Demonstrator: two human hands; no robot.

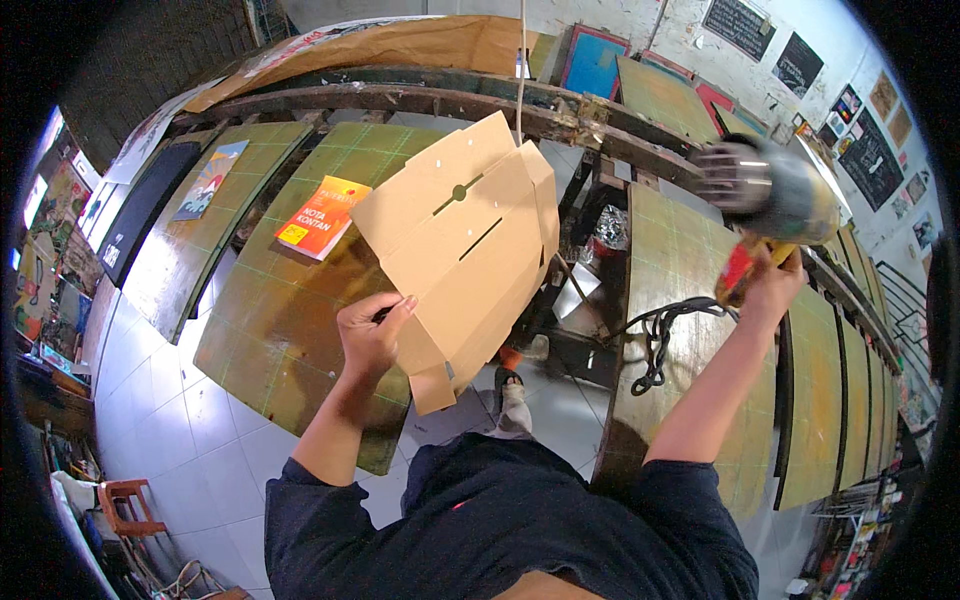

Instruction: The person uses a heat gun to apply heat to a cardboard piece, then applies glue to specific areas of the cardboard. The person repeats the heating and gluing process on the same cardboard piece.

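Note:
My left hand point(370, 330) pinches the lower left edge of a flat brown cardboard box blank point(425, 255) between thumb and fingers. The blank is die-cut, with two dark slots, one with a round hole, and flaps along its sides. It is held up over the gap between two table boards. Off to the right, my right hand point(772, 285) is wrapped round the yellow and red handle of a heat gun point(790, 195), blurred by motion. Its metal nozzle points left, toward the cardboard but well apart from it. A black cord point(655, 345) lies coiled on the board below.
An orange and yellow pad point(322, 220) rests on the left board point(270, 310); farther left lies a printed picture point(212, 180). Crumpled foil point(610, 228) sits in the gap between boards. A wooden rail point(400, 98) runs behind. A red-brown stool point(130, 507) stands lower left.

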